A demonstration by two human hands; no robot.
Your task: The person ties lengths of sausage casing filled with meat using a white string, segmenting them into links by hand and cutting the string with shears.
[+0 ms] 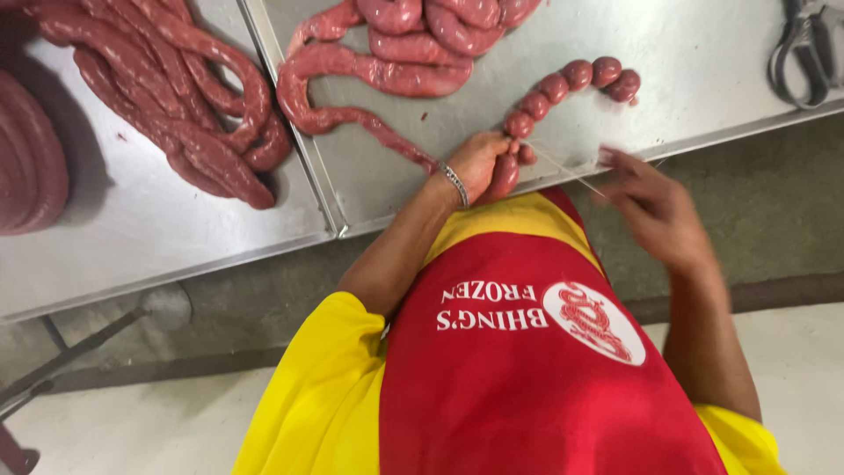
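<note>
A: Nearest the camera, one red apron (527, 378) over a yellow shirt (308, 396). Just past it, two bare hands at the table edge.

B: The left hand (479, 163), one bracelet (454, 185) on its wrist, is bent back and clamped around the sausage rope (352, 119) right at the near edge of the steel table (686, 62). One link pokes out below the fist.

A: And the right hand (655, 207)?

B: Off the table, raised to the right, blurred. Fingers look pinched together on a thin string (563, 167) that runs taut back to the left hand; the blur makes the pinch hard to confirm.

A: Count the tied links (571, 84).

B: About six rounded ones, curving up and away from the fist toward the right.

A: Farther out?

B: The untied rope snakes left into one coil (431, 35) at the far edge. A second table (132, 220) to the left carries another pile of sausage (176, 79). Far right corner, one dark metal tool (804, 53), too cropped to identify.
</note>
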